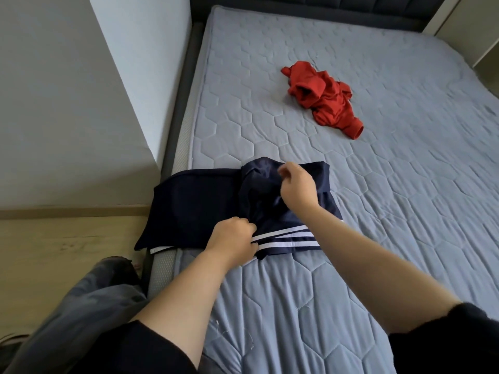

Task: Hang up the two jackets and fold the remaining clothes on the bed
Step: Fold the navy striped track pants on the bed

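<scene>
A grey-blue quilted bed [351, 211] fills the room's right; wall and wood floor [54, 252] lie left. The navy garment [194, 206] overhangs the near-left edge, left hand [232, 238] and right hand [297, 184] both pinching it. The red garment [324, 98] lies crumpled farther away, bare mattress all around it.

there is one view only, from a wide-angle camera worn on the person's head. it looks forward and steeply down from above the near left corner of the bed [378, 211], so the mattress runs away toward the dark headboard [324, 4] at the top edge. the wide lens bends straight lines near the borders. both forearms enter from the bottom edge and reach into the middle of the frame, so the camera sits close above them. the wall [67, 103] and a strip of wooden floor [67, 252] fill the left side; the bed fills the centre and right. with a single view, no part of the scene is shared.
</scene>
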